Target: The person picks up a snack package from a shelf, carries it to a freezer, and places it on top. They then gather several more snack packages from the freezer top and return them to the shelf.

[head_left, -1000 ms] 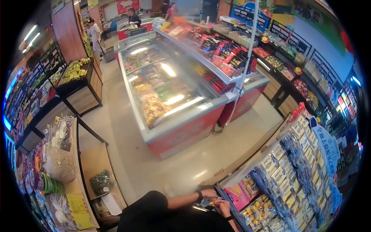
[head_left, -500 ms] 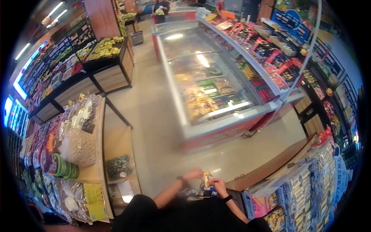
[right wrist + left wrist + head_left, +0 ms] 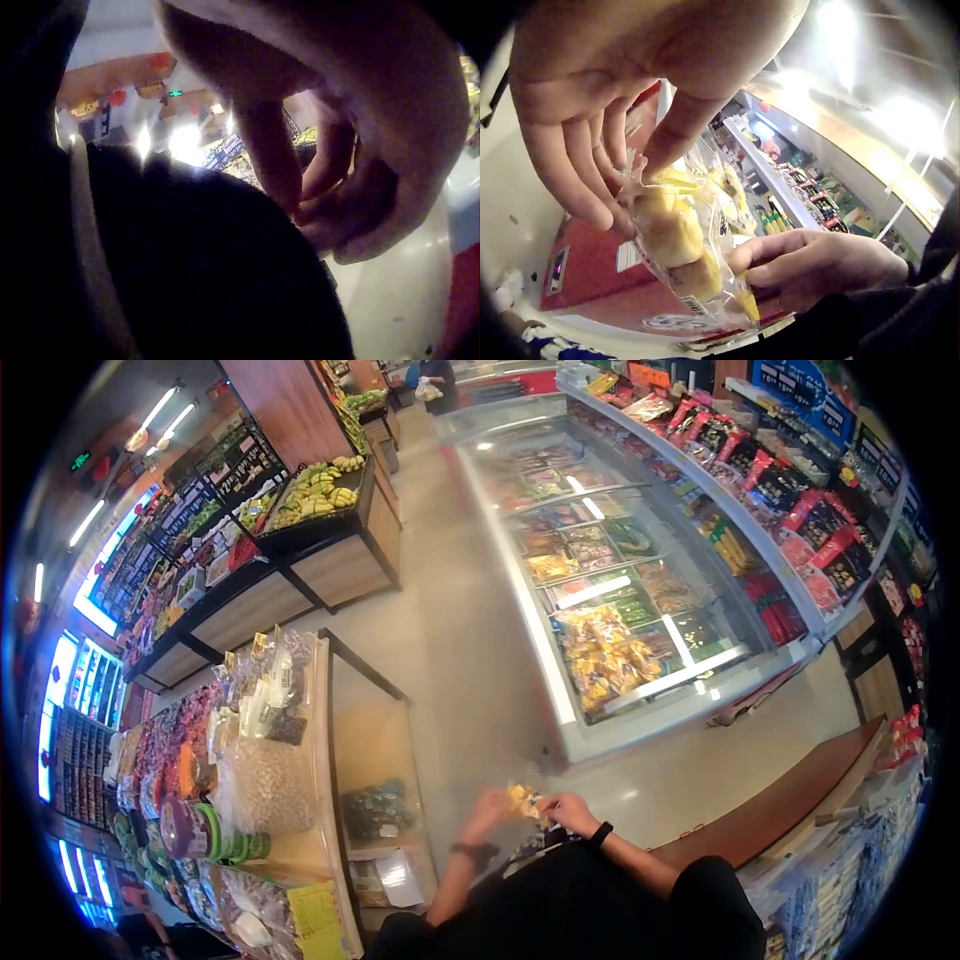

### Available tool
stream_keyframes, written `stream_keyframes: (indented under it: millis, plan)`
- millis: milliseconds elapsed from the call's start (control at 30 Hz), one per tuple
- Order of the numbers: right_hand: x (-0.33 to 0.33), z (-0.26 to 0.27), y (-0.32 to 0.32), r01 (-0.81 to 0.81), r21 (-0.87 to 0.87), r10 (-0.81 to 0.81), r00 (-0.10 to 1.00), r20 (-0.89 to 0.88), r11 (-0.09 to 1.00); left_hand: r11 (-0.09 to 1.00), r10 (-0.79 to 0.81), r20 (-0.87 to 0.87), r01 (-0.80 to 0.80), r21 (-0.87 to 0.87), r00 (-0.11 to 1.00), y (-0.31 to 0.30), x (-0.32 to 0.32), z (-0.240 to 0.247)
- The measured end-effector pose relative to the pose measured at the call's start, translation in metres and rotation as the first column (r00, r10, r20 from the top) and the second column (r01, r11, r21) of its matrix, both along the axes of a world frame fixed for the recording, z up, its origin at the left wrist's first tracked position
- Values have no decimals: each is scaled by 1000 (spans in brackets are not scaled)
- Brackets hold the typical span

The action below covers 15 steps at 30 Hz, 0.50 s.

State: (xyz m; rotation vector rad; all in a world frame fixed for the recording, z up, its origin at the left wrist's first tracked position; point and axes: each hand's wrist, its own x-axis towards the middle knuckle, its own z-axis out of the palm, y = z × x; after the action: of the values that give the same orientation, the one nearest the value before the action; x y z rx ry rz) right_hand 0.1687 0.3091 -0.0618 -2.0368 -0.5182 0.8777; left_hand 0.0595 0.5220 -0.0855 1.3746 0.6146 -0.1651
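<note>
A small clear packet of yellow-brown bread pieces (image 3: 676,236) is held between both hands in front of the body. My left hand (image 3: 630,67) pinches its crinkled top end between thumb and fingers. At the packet's other end, my right hand (image 3: 817,262) grips the film with curled fingers. In the head view the packet (image 3: 522,800) shows as a small yellow shape between the left hand (image 3: 487,815) and the right hand (image 3: 570,812). The right wrist view shows the right hand (image 3: 360,165) with bent fingers; a dark sleeve (image 3: 187,262) fills much of that view.
A glass-topped chest freezer (image 3: 575,745) stands ahead. To the left is a wooden display stand (image 3: 322,760) with bagged goods and plastic tubs. Stacked packets (image 3: 850,880) lie at the lower right. Bananas (image 3: 320,490) sit on a stand farther back, and floor (image 3: 450,610) runs between.
The head view has turned leftward, so the freezer and shelves shift right in it. Both hands, with the packet, have moved away from the packet display on the right.
</note>
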Motion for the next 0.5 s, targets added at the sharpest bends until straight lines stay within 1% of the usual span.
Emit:
stream_keyframes:
  millis: [33, 67, 167, 200, 233, 300, 333, 367, 400, 433, 500]
  plan:
    - [13, -4, 14, -12, 3, 12, 1000, -27, 1000, 999, 51, 8, -51, -8, 999, 9, 12, 13]
    - [30, -17, 28, 1, 54, 4, 995, -99, 999, 995, 102, 17, -102, -16, 995, 20, 24, 23]
    - [84, -10, 73, -71, 4, 70, 993, 92, 997, 999, -2, -49, 4, 33, 999, 67, 73, 32]
    - [98, -10, 86, 27, 76, -36, 992, 122, 997, 999, -14, -22, 14, 38, 1000, 83, 95, 30]
    - [117, 0, 98, 24, 82, -38, 984, 175, 996, 999, -23, 4, 22, 39, 1000, 97, 115, 25]
    - [141, 16, 117, 17, 87, -38, 971, 237, 996, 998, -26, 16, 25, 61, 1000, 120, 133, 20]
    - [153, 18, 126, 58, 12, -59, 990, 132, 998, 996, -27, 15, 26, 85, 1000, 128, 149, 24]
    - [162, -8, 133, 87, 50, -92, 989, 114, 995, 994, -38, 25, 35, 108, 999, 136, 166, 25]
    - [168, 1, 135, 135, 102, -146, 983, 115, 986, 992, -65, -30, 67, 107, 997, 142, 182, 25]
    - [180, 11, 135, 187, 154, -207, 970, 124, 970, 988, -94, -41, 98, 123, 995, 146, 201, 26]
    - [196, 3, 138, 309, 183, -329, 939, 95, 933, 975, -161, -62, 169, 147, 985, 145, 239, 32]
